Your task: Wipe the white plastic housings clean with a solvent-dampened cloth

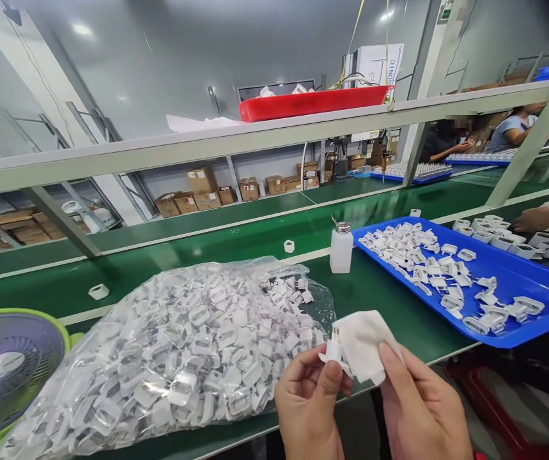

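Note:
Pinched between the thumb and fingers of my left hand is a white plastic plug housing, its two metal pins pointing up. My right hand grips a white cloth and holds it against the plug's right side. Left of my hands lies a big clear plastic bag full of similar white plastic parts. Beyond and to the right, a blue tray holds many loose white plug parts. Between bag and tray stands a white bottle with a metal top.
A green-rimmed fan stands at the left. White housings sit on the green conveyor belt. A metal shelf rail with a red tray crosses above. A co-worker's hand is at the right, near grouped white parts.

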`<state>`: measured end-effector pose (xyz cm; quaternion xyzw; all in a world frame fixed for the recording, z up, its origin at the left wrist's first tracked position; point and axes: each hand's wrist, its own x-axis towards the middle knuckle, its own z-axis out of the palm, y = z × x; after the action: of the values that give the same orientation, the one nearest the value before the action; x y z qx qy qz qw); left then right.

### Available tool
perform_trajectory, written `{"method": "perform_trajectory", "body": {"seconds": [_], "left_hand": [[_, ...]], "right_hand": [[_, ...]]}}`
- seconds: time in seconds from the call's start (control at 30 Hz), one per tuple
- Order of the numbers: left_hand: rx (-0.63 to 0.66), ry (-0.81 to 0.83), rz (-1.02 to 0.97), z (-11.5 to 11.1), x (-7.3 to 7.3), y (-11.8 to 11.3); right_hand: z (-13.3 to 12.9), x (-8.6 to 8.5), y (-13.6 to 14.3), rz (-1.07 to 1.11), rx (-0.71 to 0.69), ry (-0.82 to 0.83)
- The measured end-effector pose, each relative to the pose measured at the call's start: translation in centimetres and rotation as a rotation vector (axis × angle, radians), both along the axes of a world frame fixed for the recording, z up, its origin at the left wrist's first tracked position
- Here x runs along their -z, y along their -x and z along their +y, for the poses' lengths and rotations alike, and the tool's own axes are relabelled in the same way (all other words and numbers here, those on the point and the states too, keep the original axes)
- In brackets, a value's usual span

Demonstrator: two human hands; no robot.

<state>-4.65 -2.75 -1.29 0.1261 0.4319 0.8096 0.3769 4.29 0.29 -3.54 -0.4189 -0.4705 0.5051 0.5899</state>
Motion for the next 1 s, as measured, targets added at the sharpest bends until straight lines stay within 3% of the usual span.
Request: {"method": "perform_trajectory", "body": {"seconds": [0.1, 0.17, 0.23, 0.4, 0.53, 0.57, 0.6, 0.73, 0.83, 0.9, 1.0], "left_hand": [[0.1, -0.019, -0.141, 0.1, -0.5, 0.0], [0.156, 0.015, -0.167, 0.0, -0.7, 0.1], [0.185, 0.035, -0.171, -0.1, -0.6, 0.2], [0.181, -0.003, -0.176, -0.2, -0.2, 0.1], [0.27, -0.029, -0.194, -0.2, 0.2, 0.3], [0.295, -0.035, -0.217, -0.2, 0.2, 0.5], [0.317, -0.033, -0.255, -0.1, 0.1, 0.6], [0.416, 0.055, -0.475, -0.1, -0.6, 1.3], [0.447, 0.087, -0.531, -0.3, -0.8, 1.3], [0.424, 0.073, -0.496, -0.5, -0.7, 1.0], [0.403, 0.022, -0.393, -0.6, -0.2, 0.4]], "right_hand": [[0.3, -0.4, -0.5, -0.33, 0.162, -0.521], [0.5, -1.0, -1.0, -0.525, 0.1, -0.857], [0.9, -1.5, -1.3, -0.641, 0.055, -0.975], [1.3, -1.6, -1.4, -0.605, 0.248, -0.779], [1.1, -1.6, -1.4, -0.576, -0.071, -0.945], [1.2, -1.5, -1.6, -0.599, -0.098, -0.945], [1.5, -1.3, -2.0, -0.643, -0.061, -0.894], [2.6, -0.4, -3.9, -0.946, 0.337, -0.5], [1.9, -0.8, -4.1, -0.955, 0.474, -0.406], [0.7, -1.7, -3.0, -0.756, 0.412, -0.453], [-1.0, -2.8, -0.7, -0.439, 0.099, -0.529]]}}
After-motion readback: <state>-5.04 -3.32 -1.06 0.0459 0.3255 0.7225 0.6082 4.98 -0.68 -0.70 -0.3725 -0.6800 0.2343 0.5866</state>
